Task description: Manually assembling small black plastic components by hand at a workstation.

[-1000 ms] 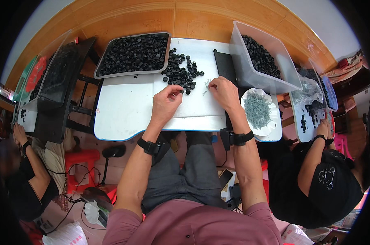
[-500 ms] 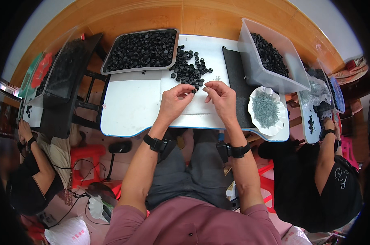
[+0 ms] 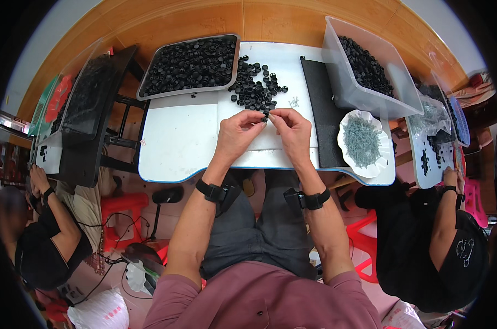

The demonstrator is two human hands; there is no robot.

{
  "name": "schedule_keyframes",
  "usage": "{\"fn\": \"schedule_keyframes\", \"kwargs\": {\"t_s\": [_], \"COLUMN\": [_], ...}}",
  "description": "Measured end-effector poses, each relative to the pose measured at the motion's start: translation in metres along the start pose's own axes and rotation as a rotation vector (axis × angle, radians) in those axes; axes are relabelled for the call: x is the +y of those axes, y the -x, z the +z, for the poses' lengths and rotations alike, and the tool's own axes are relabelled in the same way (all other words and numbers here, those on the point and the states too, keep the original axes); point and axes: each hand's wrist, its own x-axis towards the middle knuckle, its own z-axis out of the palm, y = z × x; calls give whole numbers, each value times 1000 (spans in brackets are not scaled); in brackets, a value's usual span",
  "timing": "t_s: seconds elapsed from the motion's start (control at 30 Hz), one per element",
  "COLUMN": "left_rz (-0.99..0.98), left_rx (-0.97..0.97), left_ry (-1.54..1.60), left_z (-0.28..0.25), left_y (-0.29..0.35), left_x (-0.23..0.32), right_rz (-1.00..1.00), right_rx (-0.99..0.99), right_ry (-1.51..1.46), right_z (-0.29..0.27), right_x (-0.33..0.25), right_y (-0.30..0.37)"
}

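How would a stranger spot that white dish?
Look along the central white table to its right end. There, just nearer than the clear bin, sits the dish. Unlike that straight-sided bin of black pieces, it is rounded and fluted, holding grey-green slivers.

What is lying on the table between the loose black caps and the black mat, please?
In the head view, a small cluster of thin pale pieces lies on the white tabletop between the loose black caps and the black mat.

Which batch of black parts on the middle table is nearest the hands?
The loose pile on the white tabletop; the tray and clear bin hold theirs farther off.
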Motion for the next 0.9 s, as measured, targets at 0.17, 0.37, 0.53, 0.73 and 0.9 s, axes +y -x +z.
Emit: {"fn": "schedule_keyframes", "kwargs": {"t_s": [0.17,0.37,0.53,0.73,0.9], "left_rz": [-14,-25,-31,-59,-58], "left_rx": [-7,20,38,40,22], "left_ry": [36,91,57,85,110], "left_z": [1,0,0,-1,-1], "left_y": [0,1,0,0,0], "left_x": [0,-1,-3,-3,-4], "right_rz": [-86,-129,-153,-318,-430], "right_rx": [-11,13,42,12,15], "right_ry": [84,45,71,239,293], "right_z": [0,4,3,5,5], "right_x": [3,-4,-6,-7,-8], "right_y": [2,7,9,9,8]}}
